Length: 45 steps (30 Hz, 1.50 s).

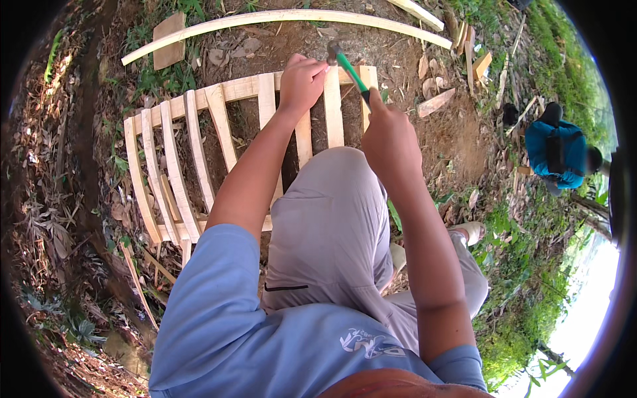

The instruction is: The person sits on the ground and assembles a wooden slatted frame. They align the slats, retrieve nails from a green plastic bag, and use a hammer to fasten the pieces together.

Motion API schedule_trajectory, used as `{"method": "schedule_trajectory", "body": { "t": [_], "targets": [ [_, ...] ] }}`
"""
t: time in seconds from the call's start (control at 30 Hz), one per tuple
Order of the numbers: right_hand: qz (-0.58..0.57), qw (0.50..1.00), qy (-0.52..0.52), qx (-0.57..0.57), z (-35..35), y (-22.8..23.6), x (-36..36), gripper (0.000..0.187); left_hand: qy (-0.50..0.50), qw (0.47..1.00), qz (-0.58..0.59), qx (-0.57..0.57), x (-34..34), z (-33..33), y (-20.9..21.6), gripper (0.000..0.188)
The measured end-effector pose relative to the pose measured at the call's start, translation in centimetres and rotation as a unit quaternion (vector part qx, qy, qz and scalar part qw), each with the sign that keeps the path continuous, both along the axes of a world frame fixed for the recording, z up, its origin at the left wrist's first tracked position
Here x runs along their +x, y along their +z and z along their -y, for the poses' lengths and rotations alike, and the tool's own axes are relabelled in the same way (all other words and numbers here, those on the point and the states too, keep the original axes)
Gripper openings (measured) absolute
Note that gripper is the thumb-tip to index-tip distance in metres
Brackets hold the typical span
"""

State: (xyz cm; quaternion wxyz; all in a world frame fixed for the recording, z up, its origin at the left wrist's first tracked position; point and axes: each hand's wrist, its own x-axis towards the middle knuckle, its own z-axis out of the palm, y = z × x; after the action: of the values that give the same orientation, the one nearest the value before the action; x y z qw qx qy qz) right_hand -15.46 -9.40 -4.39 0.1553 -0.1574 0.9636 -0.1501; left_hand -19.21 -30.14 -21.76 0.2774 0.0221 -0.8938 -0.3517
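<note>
My right hand [390, 132] is wrapped round the dark grip of a hammer [350, 71] with a green handle. The hammer's metal head is just above and right of my left fingertips. My left hand [303, 83] is closed at the far rail of a wooden slatted frame [237, 88], its fingers pinched at the top end of a pale slat [333, 109]. Whatever they pinch is too small to make out. Several slats run from the far rail toward me. My knee and left forearm hide part of the frame's near side.
A long pale wooden strip [285, 16] lies beyond the frame, over a flat board [170, 41]. Wood offcuts [436, 103] lie on the dirt at right. Another person in a teal top [556, 152] is farther right, near grass. Leaf litter covers the left side.
</note>
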Motion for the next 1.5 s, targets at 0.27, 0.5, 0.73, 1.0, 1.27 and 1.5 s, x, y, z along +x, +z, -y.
{"method": "schedule_trajectory", "body": {
  "t": [0.27,0.5,0.73,1.0,1.27,1.5],
  "targets": [
    [-0.166,0.951,-0.002,-0.260,-1.5,0.3,1.8,0.052,0.059,0.997,0.005,-0.057,0.6,0.0,0.4,0.056],
    [0.130,0.959,-0.036,-0.248,-4.3,-1.1,1.9,0.045,0.150,0.958,0.119,-0.212,4.9,-3.9,1.2,0.114],
    [0.010,0.974,0.020,-0.227,-3.0,-2.1,0.6,0.046,0.165,0.937,0.183,-0.249,4.7,-4.5,1.4,0.113],
    [-0.084,0.969,0.044,-0.228,-1.8,1.3,-0.9,0.045,0.166,0.935,0.215,-0.228,4.6,-4.3,1.7,0.114],
    [-0.058,0.978,0.042,-0.195,-2.4,2.2,-1.2,0.051,0.165,0.928,0.245,-0.227,4.3,-4.4,2.1,0.115],
    [-0.085,0.984,0.076,-0.138,-1.9,0.3,-0.7,0.051,0.164,0.941,0.217,-0.202,4.2,-4.3,2.1,0.120]
  ]
}}
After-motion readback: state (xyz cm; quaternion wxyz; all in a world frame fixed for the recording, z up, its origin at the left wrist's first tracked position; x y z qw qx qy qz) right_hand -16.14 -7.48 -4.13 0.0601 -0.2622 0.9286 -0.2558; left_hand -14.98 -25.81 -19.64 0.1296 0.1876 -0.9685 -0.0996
